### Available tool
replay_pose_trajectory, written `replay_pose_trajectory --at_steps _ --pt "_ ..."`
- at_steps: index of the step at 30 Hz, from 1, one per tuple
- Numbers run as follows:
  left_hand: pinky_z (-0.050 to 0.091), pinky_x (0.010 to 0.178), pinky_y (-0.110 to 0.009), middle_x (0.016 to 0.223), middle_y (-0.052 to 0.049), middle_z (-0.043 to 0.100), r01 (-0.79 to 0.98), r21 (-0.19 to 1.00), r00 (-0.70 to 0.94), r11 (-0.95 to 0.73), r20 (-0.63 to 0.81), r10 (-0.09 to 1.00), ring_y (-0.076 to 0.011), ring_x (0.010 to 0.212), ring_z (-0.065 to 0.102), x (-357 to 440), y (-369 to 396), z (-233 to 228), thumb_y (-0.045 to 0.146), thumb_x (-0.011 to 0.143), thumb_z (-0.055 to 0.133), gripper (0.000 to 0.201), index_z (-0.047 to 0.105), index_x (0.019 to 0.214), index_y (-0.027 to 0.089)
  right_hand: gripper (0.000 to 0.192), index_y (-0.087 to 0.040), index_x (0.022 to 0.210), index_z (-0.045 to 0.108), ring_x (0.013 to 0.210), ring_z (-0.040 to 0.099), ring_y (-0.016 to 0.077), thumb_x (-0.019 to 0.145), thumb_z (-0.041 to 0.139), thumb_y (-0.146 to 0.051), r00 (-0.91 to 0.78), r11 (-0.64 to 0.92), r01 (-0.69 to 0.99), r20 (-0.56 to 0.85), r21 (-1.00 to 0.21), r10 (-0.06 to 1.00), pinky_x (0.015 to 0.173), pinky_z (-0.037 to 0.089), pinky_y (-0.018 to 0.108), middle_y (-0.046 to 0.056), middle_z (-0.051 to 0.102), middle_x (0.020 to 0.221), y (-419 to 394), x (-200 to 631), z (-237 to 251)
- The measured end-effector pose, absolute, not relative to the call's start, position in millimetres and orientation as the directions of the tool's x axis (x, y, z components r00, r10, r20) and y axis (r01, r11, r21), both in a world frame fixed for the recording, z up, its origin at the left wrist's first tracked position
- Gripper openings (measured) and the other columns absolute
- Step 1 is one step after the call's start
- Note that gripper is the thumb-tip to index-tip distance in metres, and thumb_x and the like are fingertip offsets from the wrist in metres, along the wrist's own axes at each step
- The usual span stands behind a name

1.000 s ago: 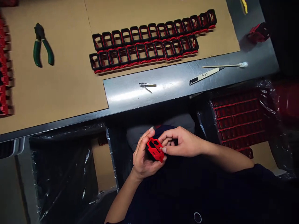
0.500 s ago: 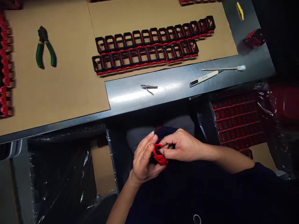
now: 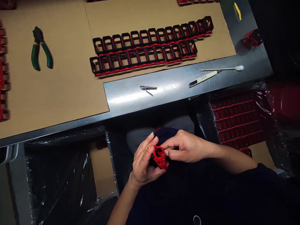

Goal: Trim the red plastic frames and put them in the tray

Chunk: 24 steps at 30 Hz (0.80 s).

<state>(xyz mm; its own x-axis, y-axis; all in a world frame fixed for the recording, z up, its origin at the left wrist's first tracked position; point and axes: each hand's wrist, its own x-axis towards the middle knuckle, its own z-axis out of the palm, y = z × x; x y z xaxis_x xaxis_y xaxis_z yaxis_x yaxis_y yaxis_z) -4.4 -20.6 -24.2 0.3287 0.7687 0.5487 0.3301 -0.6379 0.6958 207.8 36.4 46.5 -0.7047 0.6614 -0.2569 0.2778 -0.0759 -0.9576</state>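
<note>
Above my lap, my left hand (image 3: 144,161) is wrapped round a small red-and-black plastic housing (image 3: 160,158), its open red end facing up and to the right. My right hand (image 3: 185,147) grips the rim of that same housing between thumb and forefinger. The palm and fingers of my left hand hide most of the black part. Matching housings (image 3: 133,57) stand in two long rows on the cardboard above my hands, black frames upward and red edges below.
Green-handled pliers (image 3: 39,48) lie on the cardboard (image 3: 65,90). Small nippers (image 3: 148,88), a white-handled knife (image 3: 202,78) and a cotton swab (image 3: 221,69) lie along the metal table edge. One housing (image 3: 252,38) sits far right. A lined bin (image 3: 236,120) below holds rows of red parts.
My right thumb has drawn out of the housing's opening to its right rim, showing more of the red end. The view has shifted slightly; both hands stay near the same place.
</note>
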Motion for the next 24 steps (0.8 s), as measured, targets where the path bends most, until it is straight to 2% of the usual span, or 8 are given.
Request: replay_pose_trajectory --at_steps 3,7,10,16,18,21,24 --pt "0.056 0.103 -0.049 0.133 -0.02 0.067 0.341 0.693 0.322 -0.635 0.549 0.771 -0.033 0.137 0.055 -4.7 -21.0 -24.3 0.038 0.082 0.079 0.089 0.034 0.154 0.011 0.028 -0.014 0.104 0.078 0.057 0.062 0.0091 0.087 0.056 -0.015 -0.701 -0.139 0.281 -0.301 -0.95 0.647 0.057 0.042 0.017 -0.001 0.075 0.075 34.2 208.4 46.3" --pt "0.057 0.101 -0.05 0.131 -0.021 0.068 0.357 0.678 0.365 -0.643 0.532 0.764 -0.034 0.137 0.055 -5.5 -20.3 -23.8 0.04 0.086 0.075 0.085 0.033 0.154 0.012 0.013 -0.013 0.087 0.078 0.067 0.07 0.0134 0.081 0.067 -0.018 -0.61 -0.123 0.353 -0.328 -0.928 0.721 0.062 0.046 0.018 0.001 0.077 0.079 29.7 203.2 44.5" --pt "0.057 0.101 -0.05 0.131 -0.02 0.068 0.357 0.663 0.383 -0.658 0.538 0.75 -0.034 0.137 0.055 -5.4 -19.0 -21.8 0.038 0.085 0.076 0.087 0.031 0.155 0.013 0.011 -0.013 0.074 0.075 0.061 0.067 0.0113 0.082 0.068 -0.017 -0.59 -0.082 0.401 -0.326 -0.912 0.739 0.058 0.042 0.018 0.0 0.075 0.072 28.4 201.0 44.0" --pt "0.057 0.1 -0.049 0.129 -0.021 0.069 0.36 0.65 0.412 -0.669 0.533 0.739 -0.0341 0.137 0.054 -4.9 -18.8 -18.3 0.039 0.086 0.075 0.085 0.032 0.155 0.013 0.021 -0.012 0.067 0.068 0.048 0.05 0.0047 0.087 0.062 -0.015 -0.676 -0.017 0.337 -0.255 -0.941 0.691 0.051 0.033 0.018 -0.004 0.062 0.057 30.8 207.2 45.9" --pt "0.057 0.101 -0.049 0.129 -0.02 0.069 0.362 0.651 0.414 -0.667 0.529 0.741 -0.034 0.137 0.054 -4.9 -19.4 -18.1 0.04 0.085 0.076 0.087 0.032 0.155 0.013 0.02 -0.012 0.07 0.07 0.046 0.045 0.0039 0.088 0.06 -0.015 -0.705 -0.015 0.305 -0.237 -0.952 0.669 0.05 0.031 0.017 -0.006 0.057 0.055 32.2 211.1 45.8" --pt "0.056 0.102 -0.049 0.128 -0.02 0.07 0.359 0.657 0.398 -0.663 0.535 0.745 -0.0336 0.137 0.055 -4.7 -20.1 -18.0 0.038 0.083 0.078 0.089 0.032 0.155 0.014 0.021 -0.014 0.087 0.076 0.044 0.04 0.0041 0.088 0.055 -0.014 -0.739 -0.026 0.272 -0.226 -0.962 0.635 0.048 0.03 0.017 -0.007 0.055 0.054 33.7 216.5 45.4" --pt "0.056 0.102 -0.049 0.128 -0.02 0.07 0.356 0.66 0.407 -0.662 0.528 0.745 -0.034 0.137 0.055 -5.0 -20.1 -18.0 0.04 0.083 0.078 0.089 0.033 0.154 0.013 0.026 -0.015 0.101 0.078 0.045 0.048 0.0058 0.088 0.055 -0.015 -0.74 -0.063 0.261 -0.242 -0.963 0.628 0.049 0.034 0.017 -0.005 0.065 0.06 32.6 217.2 46.2"
